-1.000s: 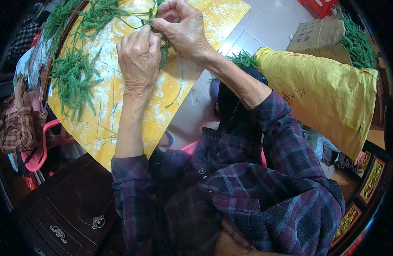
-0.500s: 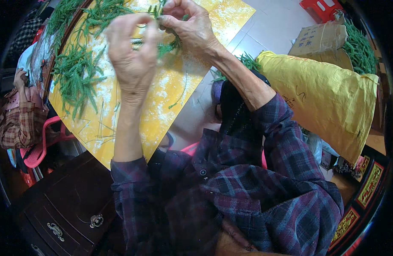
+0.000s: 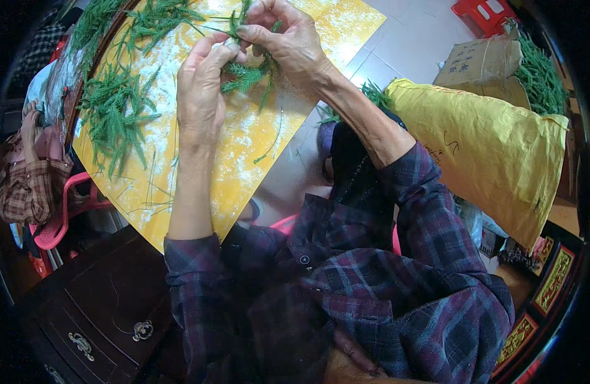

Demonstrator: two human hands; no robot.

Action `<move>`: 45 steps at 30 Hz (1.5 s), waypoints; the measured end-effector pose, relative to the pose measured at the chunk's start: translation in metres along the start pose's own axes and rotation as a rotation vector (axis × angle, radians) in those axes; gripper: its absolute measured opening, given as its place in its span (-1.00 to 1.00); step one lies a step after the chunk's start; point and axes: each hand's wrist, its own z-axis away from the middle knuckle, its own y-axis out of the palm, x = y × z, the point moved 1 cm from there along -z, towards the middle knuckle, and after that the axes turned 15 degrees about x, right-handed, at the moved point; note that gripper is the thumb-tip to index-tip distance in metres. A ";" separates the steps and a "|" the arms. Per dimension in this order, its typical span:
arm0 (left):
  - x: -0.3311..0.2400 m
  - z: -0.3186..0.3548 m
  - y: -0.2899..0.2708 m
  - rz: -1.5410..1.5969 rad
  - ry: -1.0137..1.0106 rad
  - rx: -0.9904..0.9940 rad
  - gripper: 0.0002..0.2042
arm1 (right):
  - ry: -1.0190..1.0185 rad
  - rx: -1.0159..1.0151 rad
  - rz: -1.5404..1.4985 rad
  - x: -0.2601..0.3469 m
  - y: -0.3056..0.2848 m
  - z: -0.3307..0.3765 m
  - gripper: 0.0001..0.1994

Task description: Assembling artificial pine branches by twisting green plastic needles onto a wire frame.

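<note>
Feathery green sprig (image 3: pixel 247 75) at twelve o'clock over yellow board (image 3: pixel 256 147), pinched between left hand (image 3: pixel 202 89) and right hand (image 3: pixel 288 41). Probably light, limp, easily torn; best gripped at stem.

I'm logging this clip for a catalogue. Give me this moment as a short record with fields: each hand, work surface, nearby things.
left hand: raised over the board, fingers pinching a green sprig
right hand: fingers gripping the same green sprig
work surface: yellow board, mottled white
on board: loose pile of green sprigs
at right: yellow sack, cardboard box
lower left: dark wooden drawer
</note>
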 end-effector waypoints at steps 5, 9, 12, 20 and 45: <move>0.001 0.003 0.001 -0.119 0.046 -0.032 -0.76 | -0.032 0.002 0.085 0.005 0.002 -0.002 -0.84; 0.000 0.002 0.001 -0.170 0.004 -0.024 -0.77 | -0.048 0.023 0.168 0.004 -0.001 -0.003 -0.83; 0.006 -0.001 -0.008 -0.185 0.038 -0.002 -0.80 | -0.022 0.008 0.201 0.000 -0.003 -0.002 -0.79; 0.011 0.000 -0.013 -0.180 0.035 0.015 -0.80 | 0.315 -0.092 0.041 0.003 -0.003 0.003 -0.69; 0.007 -0.001 -0.020 -0.131 0.017 0.020 -0.77 | 0.089 -0.047 0.202 0.005 -0.003 0.002 -0.82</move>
